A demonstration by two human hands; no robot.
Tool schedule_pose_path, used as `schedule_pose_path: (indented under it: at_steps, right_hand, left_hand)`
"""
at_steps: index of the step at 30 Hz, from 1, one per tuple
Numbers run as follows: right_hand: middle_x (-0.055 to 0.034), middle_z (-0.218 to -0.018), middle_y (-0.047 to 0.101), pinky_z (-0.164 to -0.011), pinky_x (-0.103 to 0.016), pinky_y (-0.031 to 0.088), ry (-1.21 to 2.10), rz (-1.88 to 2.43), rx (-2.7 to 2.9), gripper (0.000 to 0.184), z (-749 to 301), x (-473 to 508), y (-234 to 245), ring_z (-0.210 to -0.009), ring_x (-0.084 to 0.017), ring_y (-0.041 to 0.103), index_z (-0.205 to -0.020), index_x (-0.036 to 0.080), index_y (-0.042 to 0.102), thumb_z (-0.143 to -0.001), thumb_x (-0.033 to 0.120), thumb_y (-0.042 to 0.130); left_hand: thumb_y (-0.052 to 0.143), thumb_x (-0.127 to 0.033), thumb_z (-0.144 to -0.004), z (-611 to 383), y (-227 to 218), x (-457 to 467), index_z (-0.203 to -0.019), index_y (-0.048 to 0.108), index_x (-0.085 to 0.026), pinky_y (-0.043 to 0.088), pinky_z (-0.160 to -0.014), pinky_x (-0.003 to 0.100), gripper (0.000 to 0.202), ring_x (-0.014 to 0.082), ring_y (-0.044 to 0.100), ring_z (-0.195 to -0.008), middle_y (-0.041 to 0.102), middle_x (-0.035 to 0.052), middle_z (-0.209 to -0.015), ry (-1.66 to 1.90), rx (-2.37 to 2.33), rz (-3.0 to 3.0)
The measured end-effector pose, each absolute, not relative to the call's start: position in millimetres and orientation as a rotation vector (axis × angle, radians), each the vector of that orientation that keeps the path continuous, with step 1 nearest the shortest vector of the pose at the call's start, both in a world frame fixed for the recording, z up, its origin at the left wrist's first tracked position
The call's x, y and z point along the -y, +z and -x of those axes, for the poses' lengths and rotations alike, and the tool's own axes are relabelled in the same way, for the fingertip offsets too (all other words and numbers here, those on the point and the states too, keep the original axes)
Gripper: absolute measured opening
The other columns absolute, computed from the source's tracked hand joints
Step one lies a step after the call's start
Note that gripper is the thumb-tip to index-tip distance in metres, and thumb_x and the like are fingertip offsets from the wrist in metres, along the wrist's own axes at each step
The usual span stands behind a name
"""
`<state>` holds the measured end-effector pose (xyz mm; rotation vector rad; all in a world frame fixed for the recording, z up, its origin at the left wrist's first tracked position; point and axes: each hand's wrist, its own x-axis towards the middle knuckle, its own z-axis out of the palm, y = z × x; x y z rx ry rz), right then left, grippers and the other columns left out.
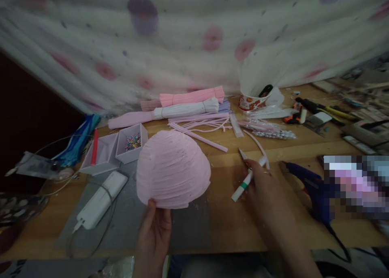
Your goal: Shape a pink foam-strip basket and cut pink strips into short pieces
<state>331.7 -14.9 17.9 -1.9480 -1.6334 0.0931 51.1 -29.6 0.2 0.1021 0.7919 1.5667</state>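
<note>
Left hand (155, 225) with its grip clamped on the lower edge of a pale pink ridged piece (173, 170), held up over a grey mat (194, 227) near the front edge of the desk (223, 229). Right hand (261, 182) at a pointed blade (242, 153) and a green-banded white tube (240, 191); whether its grip is closed cannot be told. Pink bundle (191, 96) and white bundle (185, 109) near the back edge
</note>
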Motion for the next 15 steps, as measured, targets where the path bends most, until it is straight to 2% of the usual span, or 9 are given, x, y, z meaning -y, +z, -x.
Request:
schedule_pose_path:
  at_steps: [3,5,6,8,11,13,15]
  right_hand:
    - [-0.0147,-0.084,0.071,-0.065,-0.039,0.046,0.091,2.017,1.84,0.049,-340.8,6.3,14.8,-0.08,-0.031,0.064,-0.12,0.016,0.066,-0.077,0.004,0.047]
    - [-0.0147,-0.088,0.072,-0.064,-0.039,0.045,0.146,2.015,1.833,0.047,-333.2,5.0,19.8,-0.076,-0.03,0.065,-0.121,0.017,0.067,-0.079,0.005,0.046]
    - [-0.013,-0.086,0.073,-0.062,-0.037,0.045,0.215,1.992,1.769,0.042,-326.1,5.8,24.1,-0.072,-0.028,0.065,-0.12,0.018,0.067,-0.084,0.01,0.047]
    - [-0.0073,-0.075,0.072,-0.054,-0.032,0.045,0.474,1.879,1.595,0.028,-309.8,10.2,35.4,-0.062,-0.024,0.065,-0.111,0.02,0.069,-0.093,0.028,0.049]
    - [-0.0024,-0.062,0.068,-0.045,-0.027,0.044,0.842,1.663,1.46,0.038,-297.4,23.5,56.8,-0.051,-0.019,0.063,-0.088,0.023,0.07,-0.095,0.052,0.047]
    - [-0.0037,-0.069,0.073,-0.045,-0.028,0.045,0.788,1.656,1.554,0.036,-307.2,37.5,72.6,-0.055,-0.021,0.066,-0.09,0.025,0.072,-0.092,0.055,0.052]
    - [-0.0071,-0.086,0.078,-0.052,-0.033,0.05,0.48,1.784,1.67,0.034,-329.1,55.2,87.7,-0.07,-0.026,0.072,-0.096,0.027,0.074,-0.087,0.056,0.06]
  left_hand:
    - [0.049,-0.006,-0.097,-50.1,-6.5,30.8,-0.127,0.066,-0.036,0.058,-0.081,0.015,0.046,0.0141,0.074,-0.099,0.077,-0.0005,-0.114,1.573,-0.743,-0.118]
    - [0.049,-0.005,-0.097,-51.3,-3.9,30.0,-0.127,0.066,-0.036,0.058,-0.08,0.015,0.047,0.0137,0.075,-0.097,0.077,-0.0009,-0.113,1.572,-0.733,-0.12]
    - [0.048,-0.004,-0.097,-52.5,-0.5,29.2,-0.126,0.067,-0.036,0.058,-0.08,0.015,0.047,0.0133,0.075,-0.095,0.078,-0.0011,-0.111,1.567,-0.736,-0.113]
    - [0.043,-0.001,-0.097,-55.7,9.1,27.6,-0.119,0.072,-0.035,0.058,-0.077,0.014,0.05,0.0123,0.077,-0.089,0.079,-0.0014,-0.105,1.544,-0.762,-0.074]
    - [0.035,0.003,-0.096,-61.6,24.7,26.0,-0.107,0.077,-0.034,0.058,-0.074,0.015,0.057,0.0114,0.077,-0.08,0.081,-0.0014,-0.095,1.512,-0.836,0.012]
    - [0.03,0.005,-0.096,-63.9,30.5,26.0,-0.103,0.078,-0.033,0.058,-0.073,0.016,0.062,0.0102,0.077,-0.075,0.082,-0.0015,-0.092,1.509,-0.87,0.059]
    - [0.028,0.006,-0.096,-63.4,29.6,27.0,-0.104,0.078,-0.031,0.058,-0.074,0.016,0.063,0.0102,0.077,-0.076,0.082,-0.0009,-0.092,1.506,-0.857,0.056]
